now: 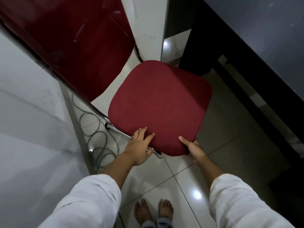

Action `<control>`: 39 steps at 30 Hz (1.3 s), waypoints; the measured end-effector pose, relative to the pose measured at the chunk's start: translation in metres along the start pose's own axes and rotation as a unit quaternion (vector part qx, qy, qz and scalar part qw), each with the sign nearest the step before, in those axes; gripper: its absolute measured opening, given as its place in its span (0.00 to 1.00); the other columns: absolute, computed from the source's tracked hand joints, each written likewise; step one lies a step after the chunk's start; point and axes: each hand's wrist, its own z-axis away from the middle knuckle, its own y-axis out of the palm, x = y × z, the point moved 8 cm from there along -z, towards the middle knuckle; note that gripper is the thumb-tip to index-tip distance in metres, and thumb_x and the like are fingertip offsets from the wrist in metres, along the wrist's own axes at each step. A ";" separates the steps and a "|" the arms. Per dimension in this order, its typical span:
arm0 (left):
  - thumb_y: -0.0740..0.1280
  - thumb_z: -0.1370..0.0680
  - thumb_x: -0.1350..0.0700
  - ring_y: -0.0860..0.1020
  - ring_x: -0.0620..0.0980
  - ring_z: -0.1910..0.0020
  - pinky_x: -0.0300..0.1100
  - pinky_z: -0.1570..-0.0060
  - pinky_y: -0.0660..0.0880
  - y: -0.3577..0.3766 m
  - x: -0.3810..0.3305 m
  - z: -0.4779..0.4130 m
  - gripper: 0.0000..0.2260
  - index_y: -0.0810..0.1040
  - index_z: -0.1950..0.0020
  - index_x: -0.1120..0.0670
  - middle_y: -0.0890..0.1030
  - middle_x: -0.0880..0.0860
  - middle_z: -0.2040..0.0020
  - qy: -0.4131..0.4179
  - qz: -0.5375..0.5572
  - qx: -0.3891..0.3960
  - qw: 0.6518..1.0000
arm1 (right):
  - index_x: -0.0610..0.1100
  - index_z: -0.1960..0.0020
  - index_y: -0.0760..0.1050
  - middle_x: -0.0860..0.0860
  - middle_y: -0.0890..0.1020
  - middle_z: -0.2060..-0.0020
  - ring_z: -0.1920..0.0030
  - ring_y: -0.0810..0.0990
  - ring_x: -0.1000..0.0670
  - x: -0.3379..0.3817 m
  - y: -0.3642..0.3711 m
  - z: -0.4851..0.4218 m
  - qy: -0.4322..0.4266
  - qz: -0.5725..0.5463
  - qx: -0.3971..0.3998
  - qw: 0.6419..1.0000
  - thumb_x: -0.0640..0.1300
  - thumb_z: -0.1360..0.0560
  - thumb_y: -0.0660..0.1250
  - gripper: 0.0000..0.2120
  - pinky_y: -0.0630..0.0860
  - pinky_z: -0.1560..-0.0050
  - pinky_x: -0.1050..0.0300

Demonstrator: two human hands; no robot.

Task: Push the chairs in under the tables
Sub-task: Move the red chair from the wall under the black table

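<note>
A chair with a dark red padded seat (159,106) stands in the middle of the view, on chrome legs. My left hand (139,145) grips the seat's near left corner, fingers on top and thumb below. My right hand (192,148) holds the near right corner, thumb on top and fingers underneath. To the left runs a table with a red glass top (69,38) and a chrome frame; the seat sits beside its edge, not under it. A dark table (256,46) stands at the right.
A coiled green cable (100,145) lies on the pale floor tiles under the left table. A white wall panel (148,22) stands beyond the seat. My bare feet (153,211) stand on the tiles just behind the chair.
</note>
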 end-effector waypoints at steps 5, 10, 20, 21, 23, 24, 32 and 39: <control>0.58 0.20 0.46 0.48 0.56 0.22 0.56 0.25 0.53 0.008 -0.016 -0.002 0.27 0.57 0.23 0.50 0.51 0.55 0.21 -0.004 -0.006 0.040 0.999 | 0.42 0.31 0.65 0.45 0.79 0.39 0.41 0.79 0.45 -0.008 -0.050 0.002 -0.015 -0.010 -0.025 1.000 0.58 0.52 0.83 0.56 0.76 0.40 0.47; 0.58 0.20 0.46 0.50 0.56 0.22 0.55 0.25 0.53 0.000 -0.022 0.006 0.26 0.59 0.24 0.51 0.55 0.57 0.22 -0.009 -0.026 0.036 0.999 | 0.42 0.29 0.62 0.46 0.76 0.37 0.41 0.77 0.43 -0.006 -0.068 0.018 0.014 0.003 -0.049 0.999 0.41 0.26 0.70 0.30 0.75 0.41 0.43; 0.59 0.21 0.48 0.61 0.55 0.26 0.50 0.28 0.60 -0.126 -0.049 0.058 0.23 0.65 0.27 0.53 0.66 0.55 0.26 -0.002 -0.019 -0.093 0.996 | 0.39 0.29 0.64 0.43 0.75 0.35 0.36 0.75 0.41 0.080 -0.044 0.094 -0.062 0.241 -0.082 0.965 0.42 0.27 0.70 0.29 0.70 0.33 0.48; 0.60 0.21 0.48 0.64 0.55 0.28 0.49 0.30 0.62 -0.150 -0.052 0.069 0.23 0.66 0.27 0.53 0.68 0.55 0.28 0.002 -0.018 -0.126 0.992 | 0.39 0.27 0.61 0.43 0.74 0.34 0.34 0.74 0.41 0.094 -0.034 0.107 -0.078 0.250 -0.077 0.962 0.43 0.26 0.69 0.31 0.69 0.32 0.49; 0.59 0.22 0.48 0.68 0.55 0.32 0.49 0.34 0.66 -0.195 -0.056 0.087 0.21 0.69 0.30 0.54 0.72 0.54 0.32 0.016 -0.024 -0.192 0.981 | 0.39 0.26 0.59 0.41 0.72 0.32 0.32 0.71 0.41 0.115 -0.011 0.129 -0.098 0.274 -0.065 0.955 0.45 0.25 0.68 0.33 0.68 0.32 0.52; 0.58 0.22 0.47 0.70 0.56 0.34 0.50 0.37 0.68 -0.216 -0.058 0.097 0.21 0.71 0.32 0.55 0.74 0.55 0.34 0.023 -0.032 -0.227 0.973 | 0.40 0.26 0.60 0.41 0.71 0.31 0.32 0.71 0.42 0.126 0.001 0.140 -0.109 0.284 -0.059 0.951 0.46 0.25 0.68 0.32 0.67 0.33 0.53; 0.64 0.26 0.51 0.61 0.65 0.28 0.58 0.28 0.56 -0.354 0.002 0.184 0.24 0.69 0.31 0.58 0.64 0.65 0.28 -0.077 -0.073 -0.502 0.859 | 0.42 0.26 0.61 0.41 0.71 0.32 0.33 0.72 0.42 0.179 0.099 0.203 -0.187 0.329 0.016 0.925 0.49 0.25 0.68 0.31 0.70 0.33 0.52; 0.56 0.20 0.44 0.74 0.64 0.40 0.57 0.37 0.70 -0.359 0.078 0.171 0.31 0.47 0.21 0.49 0.72 0.67 0.38 -0.148 0.206 -0.402 0.880 | 0.44 0.25 0.59 0.43 0.69 0.30 0.31 0.70 0.43 0.185 0.138 0.227 -0.220 0.364 0.056 0.903 0.48 0.24 0.67 0.31 0.69 0.32 0.49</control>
